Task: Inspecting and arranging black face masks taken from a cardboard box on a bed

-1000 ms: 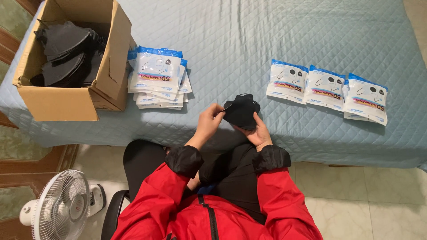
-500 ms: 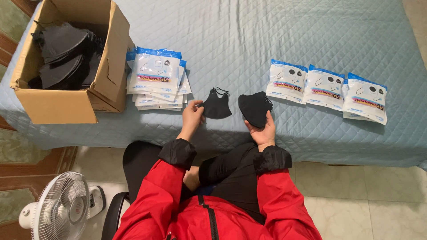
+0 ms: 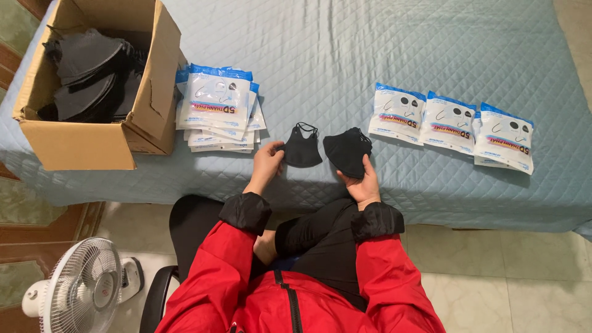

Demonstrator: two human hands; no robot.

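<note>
Head view, looking down over red jacket sleeves with black cuffs. Left hand is extended forward from a bent forearm, palm down, fingers curled together, pinching the near left edge of a single black folded fabric face mask; that mask lies flat on the pale blue quilted bedcover, ear loops at its far end. Right hand is held just beside the left, to its right, palm up, fingers cupped closed under a small stack of black folded face masks, thumb along the stack's right side. The stack rests in the hand at the near edge of the bedcover, just beside the single mask; whether the two touch cannot be told. Left of and slightly beyond the left hand, near it: a loose pile of white-and-blue flat plastic mask packets. Further left, well apart: an open brown cardboard box holding more black masks. Right of and beyond the right hand, near: a row of three white-and-blue flat plastic packets, overlapping side by side. On the floor, below and left of the left arm: a white pedestal fan.
</note>
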